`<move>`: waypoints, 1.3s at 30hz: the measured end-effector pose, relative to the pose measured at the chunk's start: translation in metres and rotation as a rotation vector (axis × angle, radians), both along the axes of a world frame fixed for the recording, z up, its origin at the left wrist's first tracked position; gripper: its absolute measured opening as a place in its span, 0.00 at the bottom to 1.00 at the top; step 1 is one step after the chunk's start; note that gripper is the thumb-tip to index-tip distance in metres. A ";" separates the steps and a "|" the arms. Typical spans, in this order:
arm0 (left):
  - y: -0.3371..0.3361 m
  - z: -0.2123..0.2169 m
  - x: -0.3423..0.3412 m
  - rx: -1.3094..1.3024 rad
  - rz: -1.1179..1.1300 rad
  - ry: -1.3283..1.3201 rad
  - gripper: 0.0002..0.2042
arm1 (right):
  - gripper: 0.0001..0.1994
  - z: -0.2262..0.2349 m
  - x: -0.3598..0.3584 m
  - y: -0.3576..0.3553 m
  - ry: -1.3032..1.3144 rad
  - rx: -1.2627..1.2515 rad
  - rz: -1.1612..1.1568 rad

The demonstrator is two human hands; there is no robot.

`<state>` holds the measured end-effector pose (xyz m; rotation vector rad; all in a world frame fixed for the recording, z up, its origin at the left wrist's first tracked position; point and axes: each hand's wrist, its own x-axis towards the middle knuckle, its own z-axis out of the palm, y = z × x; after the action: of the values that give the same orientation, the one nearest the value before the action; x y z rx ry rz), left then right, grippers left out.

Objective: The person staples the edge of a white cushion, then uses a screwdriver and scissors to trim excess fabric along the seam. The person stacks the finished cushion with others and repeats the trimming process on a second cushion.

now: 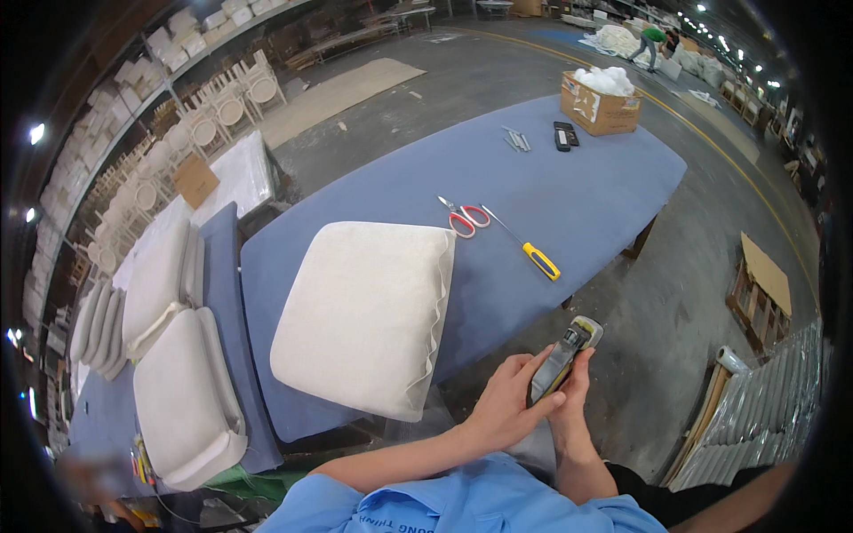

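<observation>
Held in front of my body, past the table's near edge, is a grey and yellow-green staple gun [560,360]. My left hand [508,391] is closed around one side of it. My right hand [577,389] wraps the other side, its fingers partly hidden. A cream upholstered seat cushion [362,306] lies on the blue padded table [391,191], left of my hands, with a wavy fabric edge along its right side. Beyond it rest red-handled scissors [464,218] and a yellow-handled screwdriver [539,260]. Neither hand touches the cushion.
More cushions [178,391] are stacked on the left. At the table's far end are a cardboard box [601,105] with white stuffing, a small black device [565,136] and several metal pieces [515,139]. Plastic-wrapped goods [764,409] stand at right. A person in green [653,37] bends far off.
</observation>
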<state>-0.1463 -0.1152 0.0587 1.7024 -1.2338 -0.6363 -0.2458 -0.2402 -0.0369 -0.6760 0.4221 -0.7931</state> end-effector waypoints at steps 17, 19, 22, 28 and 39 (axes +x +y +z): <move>0.004 -0.043 0.047 0.100 -0.137 -0.128 0.34 | 0.22 0.023 0.021 -0.126 0.412 -0.166 -0.214; 0.041 -0.073 0.052 0.236 -0.116 -0.600 0.32 | 0.22 0.034 0.032 -0.182 0.584 -0.222 -0.273; 0.083 -0.078 0.083 0.526 -0.001 -0.825 0.29 | 0.25 0.041 0.054 -0.273 0.772 -0.374 -0.232; 0.162 -0.040 0.136 0.810 0.616 -0.801 0.29 | 0.39 0.017 0.122 -0.408 0.997 -0.694 -0.167; 0.189 -0.061 0.051 0.209 1.195 1.083 0.29 | 0.34 0.009 0.207 -0.455 1.739 -1.302 -0.042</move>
<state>-0.0953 0.0737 -0.0021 1.5103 0.6161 -0.7219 -0.0390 -0.6952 -0.0278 -2.5806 1.4946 -0.2067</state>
